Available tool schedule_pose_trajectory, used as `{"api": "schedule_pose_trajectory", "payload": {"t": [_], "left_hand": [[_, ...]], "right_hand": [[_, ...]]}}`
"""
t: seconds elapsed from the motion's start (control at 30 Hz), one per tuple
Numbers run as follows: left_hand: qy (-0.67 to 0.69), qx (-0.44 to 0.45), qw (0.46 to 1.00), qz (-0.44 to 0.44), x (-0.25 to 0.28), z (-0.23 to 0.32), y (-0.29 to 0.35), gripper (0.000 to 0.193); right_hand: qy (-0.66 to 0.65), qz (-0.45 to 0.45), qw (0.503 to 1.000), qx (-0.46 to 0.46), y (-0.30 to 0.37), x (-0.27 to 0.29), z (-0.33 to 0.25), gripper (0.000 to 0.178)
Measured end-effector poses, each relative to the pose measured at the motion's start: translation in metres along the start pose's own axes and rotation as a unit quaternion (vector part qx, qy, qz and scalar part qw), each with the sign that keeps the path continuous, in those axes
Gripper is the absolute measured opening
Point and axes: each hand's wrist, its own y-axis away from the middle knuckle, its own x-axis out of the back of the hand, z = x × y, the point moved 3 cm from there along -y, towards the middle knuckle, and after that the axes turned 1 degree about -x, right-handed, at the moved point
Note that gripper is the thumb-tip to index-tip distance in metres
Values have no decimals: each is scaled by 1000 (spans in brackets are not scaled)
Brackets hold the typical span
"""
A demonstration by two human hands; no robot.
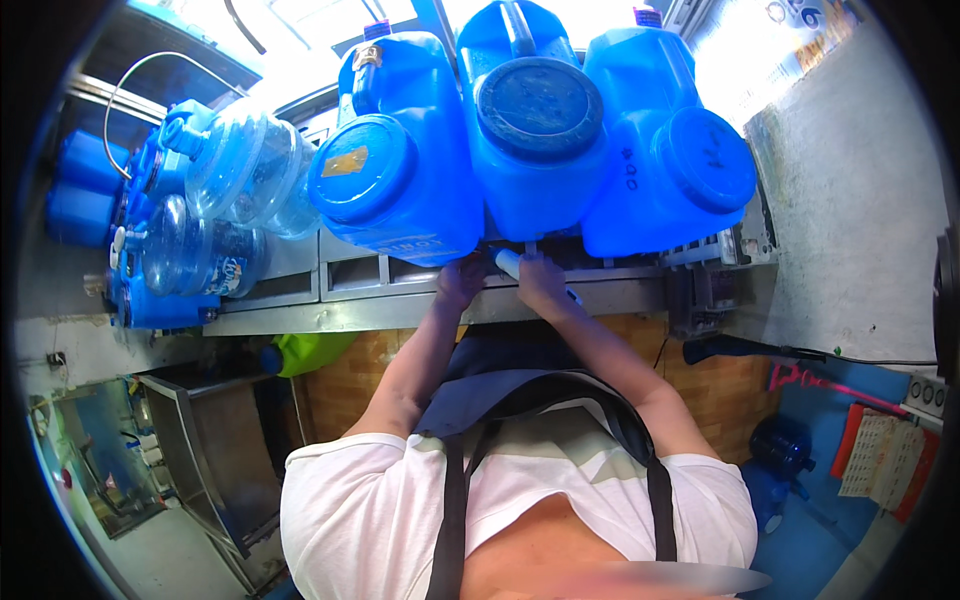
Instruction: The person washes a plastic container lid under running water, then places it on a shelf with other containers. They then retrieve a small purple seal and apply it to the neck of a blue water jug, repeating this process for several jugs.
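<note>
Three blue jugs (540, 130) lie tipped at the surface's (400, 310) front edge; your right hand (537, 278) clenches a white nozzle (510, 263) under the middle one, while your left hand (460, 280) steadies beside it, its grip unclear.

A steel counter (330, 312) carries three blue jugs (540, 140) and clear bottles (240, 165).

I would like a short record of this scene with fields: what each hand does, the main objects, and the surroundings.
left hand: at the base of the left blue jug, below its round cap
right hand: fingers around a white tube under the middle blue jug
third jug: right blue jug, untouched
support: metal counter
left side: clear water bottles lying down
clothing: white shirt, dark apron straps
</note>
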Motion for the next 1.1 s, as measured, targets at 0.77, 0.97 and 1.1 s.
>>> {"api": "schedule_pose_trajectory", "payload": {"t": [0.77,0.97,1.1], "left_hand": [[-527,-207,819,97,40,-9,-37,52],[-578,-253,767,117,13,-5,-27,60],[-573,-254,772,103,12,3,3,56]], "right_hand": [[-9,52,998,46,-10,7,7,28],[-11,19,999,37,-10,17,1,31],[-52,-71,995,38,-2,13,-18,34]]}}
